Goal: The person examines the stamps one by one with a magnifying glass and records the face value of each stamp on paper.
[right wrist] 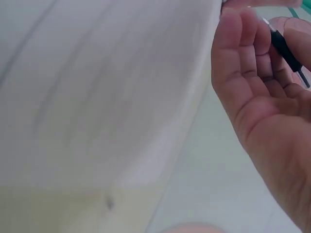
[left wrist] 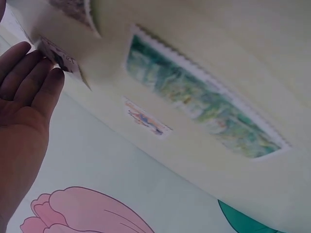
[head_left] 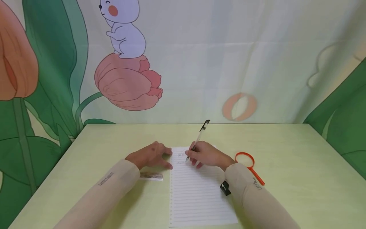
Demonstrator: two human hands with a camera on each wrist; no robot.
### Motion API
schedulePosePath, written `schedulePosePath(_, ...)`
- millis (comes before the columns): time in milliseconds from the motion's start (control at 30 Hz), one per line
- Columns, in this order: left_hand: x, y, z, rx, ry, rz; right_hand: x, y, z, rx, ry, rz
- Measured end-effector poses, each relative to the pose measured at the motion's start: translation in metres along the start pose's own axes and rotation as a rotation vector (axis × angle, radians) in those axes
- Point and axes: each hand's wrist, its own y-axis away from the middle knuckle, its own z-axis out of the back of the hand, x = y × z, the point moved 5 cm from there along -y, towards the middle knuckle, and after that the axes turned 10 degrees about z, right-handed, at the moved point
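Observation:
A transparent pen with a black cap end [head_left: 203,128] is pinched in my right hand [head_left: 207,153], its tip on a sheet of lined paper [head_left: 197,194]. Faint handwriting shows in two rows near the top of the sheet. My left hand [head_left: 152,156] lies with fingers loosely extended, fingertips touching the sheet's left edge. Partly under the left wrist lies a brown postage stamp [head_left: 152,176]. The left wrist view shows a large green stamp [left wrist: 194,97], a small orange stamp [left wrist: 146,120] and another stamp [left wrist: 60,58] at the left fingertips.
A red-framed magnifying glass [head_left: 249,163] lies right of the sheet, partly behind the right sleeve. A small black object [head_left: 225,188] sits beside the right forearm, its kind unclear. The pale table [head_left: 300,165] ends at a printed curtain [head_left: 194,79].

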Motion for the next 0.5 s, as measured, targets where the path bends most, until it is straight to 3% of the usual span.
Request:
schedulePosePath(167, 0.002, 0.005, 0.000, -0.032, 0.038, -0.036, 0.003, 0.015, 0.015, -0.027, 0.063, -0.022)
schedulePosePath(500, 0.006, 0.015, 0.009, -0.103, 0.061, -0.058, 0.006, 0.046, 0.031, -0.022, 0.179, 0.028)
